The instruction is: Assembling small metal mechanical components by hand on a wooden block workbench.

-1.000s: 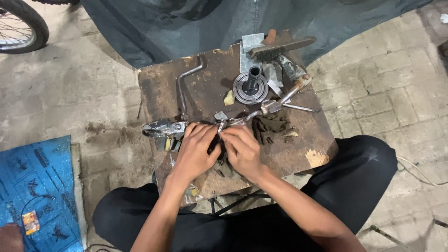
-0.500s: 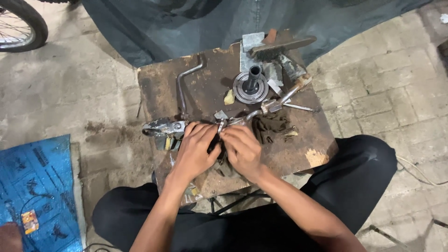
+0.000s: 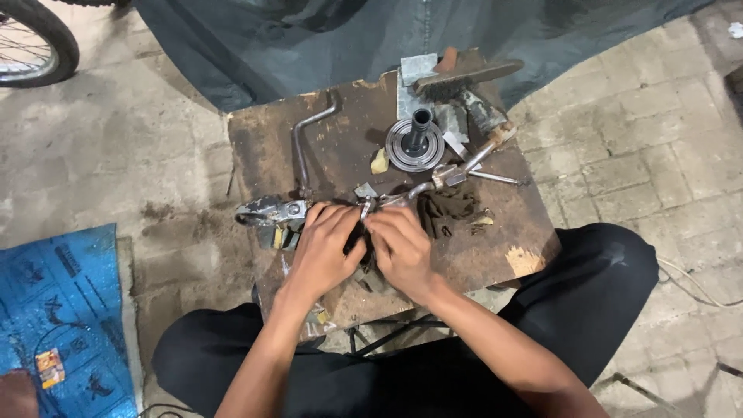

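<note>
My left hand (image 3: 329,248) and my right hand (image 3: 398,246) press together at the front of a worn wooden board (image 3: 340,147), fingers closed around a small dark metal part (image 3: 364,209) that is mostly hidden between them. A long metal lever (image 3: 457,170) runs from the part toward the upper right. A shiny metal fitting (image 3: 267,210) lies just left of my left hand.
On the board stand a round metal hub with an upright shaft (image 3: 416,143), a bent steel rod (image 3: 306,143), a wire brush (image 3: 464,77), a dark rag (image 3: 453,209). A bicycle wheel (image 3: 31,42) is at top left, a blue sheet (image 3: 54,310) at lower left.
</note>
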